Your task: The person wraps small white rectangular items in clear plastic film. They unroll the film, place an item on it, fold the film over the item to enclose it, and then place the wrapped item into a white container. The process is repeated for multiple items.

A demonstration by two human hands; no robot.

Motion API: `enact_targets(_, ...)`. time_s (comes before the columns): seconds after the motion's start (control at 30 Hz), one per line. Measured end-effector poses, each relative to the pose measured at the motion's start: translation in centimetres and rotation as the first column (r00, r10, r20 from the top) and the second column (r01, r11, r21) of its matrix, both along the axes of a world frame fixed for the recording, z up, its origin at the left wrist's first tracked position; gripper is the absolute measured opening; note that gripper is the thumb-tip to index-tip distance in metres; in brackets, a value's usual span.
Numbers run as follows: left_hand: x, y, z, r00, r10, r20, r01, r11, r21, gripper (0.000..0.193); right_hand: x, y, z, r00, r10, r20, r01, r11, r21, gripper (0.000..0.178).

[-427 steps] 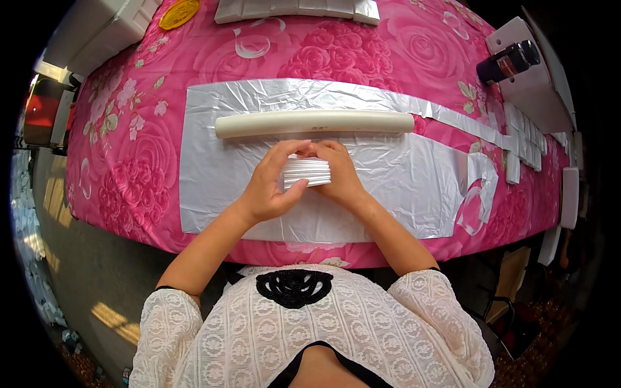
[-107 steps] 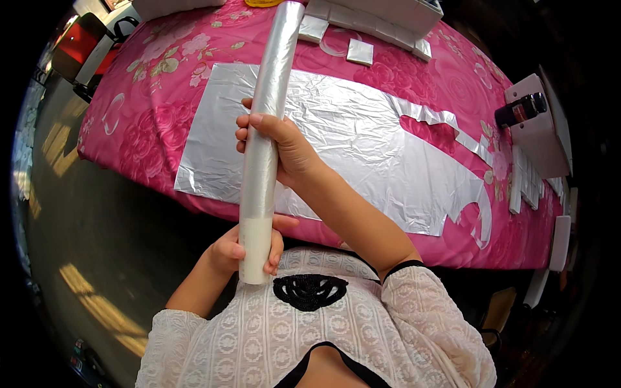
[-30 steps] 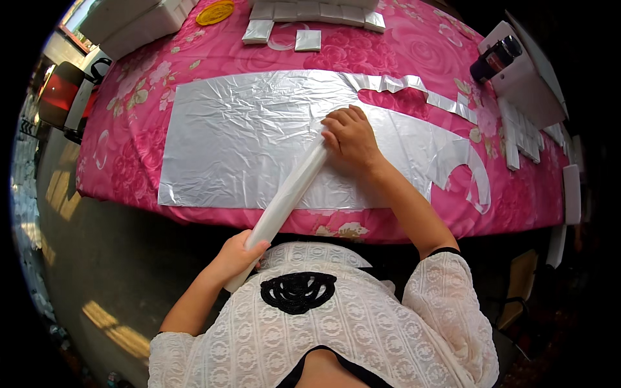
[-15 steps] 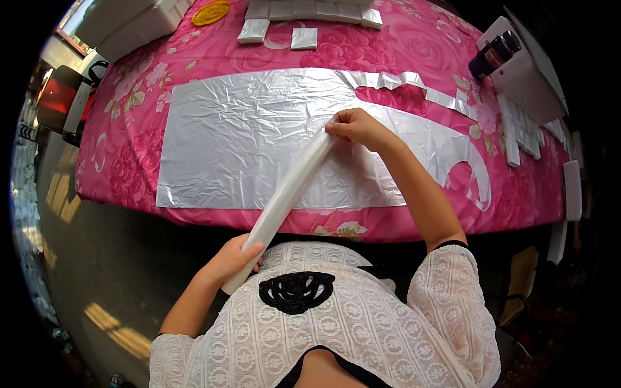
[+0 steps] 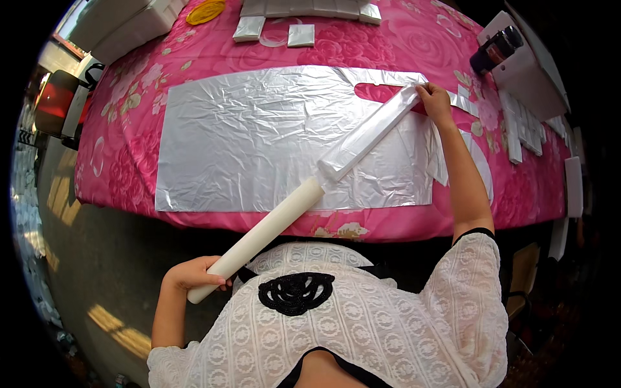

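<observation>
My left hand (image 5: pixel 194 274) is closed round the lower end of a smooth white tube (image 5: pixel 264 238), tilted up and to the right over the table's near edge. Just beyond its upper end lies a long, narrow sleeve of thin, shiny film (image 5: pixel 372 134), flattened and apart from the tube or barely touching it. My right hand (image 5: pixel 436 103) pinches the far end of this film sleeve. Beneath both is a silvery-white film sheet (image 5: pixel 233 145) with cut-out openings at its right, shaped like an apron, spread wrinkled on the table.
A pink floral cloth (image 5: pixel 123 139) covers the table. Flat silvery packets (image 5: pixel 301 35) and a yellow coil (image 5: pixel 206 11) are at the far side. To the right stand a dark bottle (image 5: pixel 495 52), a white box (image 5: pixel 533 77) and more packets (image 5: pixel 517 126). A chair (image 5: pixel 59 103) stands left.
The film sleeve has come off the tube's upper end. My right hand has moved away to the right with it, while my left hand has drawn the tube down and left.
</observation>
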State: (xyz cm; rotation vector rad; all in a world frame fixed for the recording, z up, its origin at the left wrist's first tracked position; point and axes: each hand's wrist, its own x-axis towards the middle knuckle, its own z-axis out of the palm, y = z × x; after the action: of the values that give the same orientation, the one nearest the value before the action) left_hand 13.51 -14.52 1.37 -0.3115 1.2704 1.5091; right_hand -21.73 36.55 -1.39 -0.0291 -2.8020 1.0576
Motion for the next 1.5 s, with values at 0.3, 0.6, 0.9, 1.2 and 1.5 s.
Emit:
enact_targets(0.3, -11.2, 5.3, 4.9, 0.437, -0.659, -0.612, 0.145, 0.724, -0.675, 0.045, 0.1, -6.5, -0.5, 0.968, 0.245, -0.048, -0.243, 0.887, -0.393, 0.016)
enact_targets(0.6, -15.6, 13.6, 1.0, -0.411, -0.492, -0.767, -0.054, 0.853, -0.519, 0.053, 0.1, -12.4, 0.8, 0.911, 0.411, 0.032, -0.377, 0.861, -0.341, 0.016)
enact_targets(0.9, -12.8, 14.9, -2.7, -0.415, -0.607, -0.678, 0.134, 0.696, -0.706, 0.081, -1.9, -12.9, 0.8, 0.954, 0.293, -0.060, -0.299, 0.939, -0.169, 0.021)
enact_targets(1.2, -9.9, 16.7, -3.3, -0.319, -0.678, -0.662, 0.035, 0.690, -0.723, 0.082, 16.0, -15.4, 3.6, 0.721, 0.687, -0.093, -0.671, 0.726, 0.152, 0.040)
enact_targets(1.5, -9.4, 17.0, -2.9, -0.323, -0.661, -0.677, 0.068, 0.697, -0.713, 0.083, 13.6, -7.8, 2.4, 0.933, 0.327, -0.152, -0.264, 0.906, 0.332, 0.043)
